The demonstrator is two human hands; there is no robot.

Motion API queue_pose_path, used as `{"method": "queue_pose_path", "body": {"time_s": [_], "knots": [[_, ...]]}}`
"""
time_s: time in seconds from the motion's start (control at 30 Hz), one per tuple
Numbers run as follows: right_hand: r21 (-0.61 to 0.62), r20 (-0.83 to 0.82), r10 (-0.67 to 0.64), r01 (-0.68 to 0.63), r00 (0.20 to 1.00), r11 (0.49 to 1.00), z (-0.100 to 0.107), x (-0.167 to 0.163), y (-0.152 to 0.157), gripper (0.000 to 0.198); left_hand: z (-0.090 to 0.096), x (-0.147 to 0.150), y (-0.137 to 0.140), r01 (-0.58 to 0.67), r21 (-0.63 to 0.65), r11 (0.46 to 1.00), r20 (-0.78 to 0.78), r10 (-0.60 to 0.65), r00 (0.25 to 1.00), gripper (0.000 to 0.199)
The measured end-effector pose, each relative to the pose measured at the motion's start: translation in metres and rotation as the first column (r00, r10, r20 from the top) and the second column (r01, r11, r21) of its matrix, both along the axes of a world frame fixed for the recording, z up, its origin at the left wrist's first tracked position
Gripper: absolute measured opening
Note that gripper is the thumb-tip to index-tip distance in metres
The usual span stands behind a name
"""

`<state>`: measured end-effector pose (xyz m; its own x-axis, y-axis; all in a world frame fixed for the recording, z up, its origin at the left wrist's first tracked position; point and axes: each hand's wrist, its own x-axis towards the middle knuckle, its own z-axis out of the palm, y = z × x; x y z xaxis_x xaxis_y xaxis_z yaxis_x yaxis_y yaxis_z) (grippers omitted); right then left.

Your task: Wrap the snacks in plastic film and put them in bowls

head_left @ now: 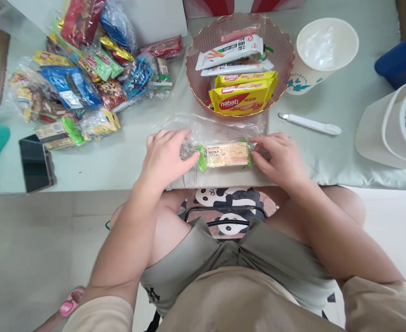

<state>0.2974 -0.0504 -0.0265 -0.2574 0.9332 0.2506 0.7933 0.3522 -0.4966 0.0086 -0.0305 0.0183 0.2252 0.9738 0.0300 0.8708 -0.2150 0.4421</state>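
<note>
A soda biscuit packet (226,154) with green ends lies flat near the table's front edge, between my two hands. Behind it, and partly around its left end, is a crumpled clear plastic bag (214,128). My left hand (164,156) rests at the left, fingers apart on the plastic, its thumb touching the packet's green left end. At the other end my right hand (279,159) has its thumb and curled fingers on the packet's right tip. Just beyond stands a ribbed, gold-rimmed bowl (195,87) holding yellow nabati wafer packets (242,97) and white snack packets (230,51).
Many wrapped snacks (71,85) are heaped at the left, with a phone (35,162) by the front edge. On the right are a white utility knife (309,124), a paper cup (301,76) with plastic inside, a white container (375,127) and a blue item (401,60).
</note>
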Motion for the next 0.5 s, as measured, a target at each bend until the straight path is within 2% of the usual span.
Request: {"method": "queue_pose_path", "body": {"time_s": [0.07,0.13,0.23,0.33,0.43,0.5], "knots": [[0.016,-0.012,-0.008,0.008,1.000,1.000,0.002,0.000,0.000,0.021,0.000,-0.003,0.001,0.024,-0.049,0.998,-0.005,-0.024,1.000,0.020],[0.043,-0.048,-0.009,0.011,0.999,0.999,0.008,-0.001,-0.001,0.016,0.004,-0.005,0.001,0.046,-0.037,0.998,0.030,-0.045,0.999,0.007],[0.120,-0.149,0.034,-0.017,0.988,0.993,0.018,-0.001,-0.005,0.013,0.018,-0.008,-0.008,0.084,0.033,0.996,0.139,-0.087,0.986,0.010],[0.162,-0.204,0.163,-0.131,0.965,0.978,0.024,0.000,-0.010,0.009,0.029,-0.011,-0.022,0.155,0.038,0.987,0.254,-0.160,0.954,0.009],[0.126,-0.150,0.274,-0.257,0.950,0.958,0.028,0.004,-0.014,0.006,0.033,-0.014,-0.032,0.241,-0.097,0.966,0.258,-0.210,0.943,0.008],[0.075,-0.107,0.348,-0.341,0.932,0.937,0.028,0.007,-0.014,0.009,0.033,-0.016,-0.034,0.300,-0.209,0.931,0.258,-0.243,0.935,0.005]]}}
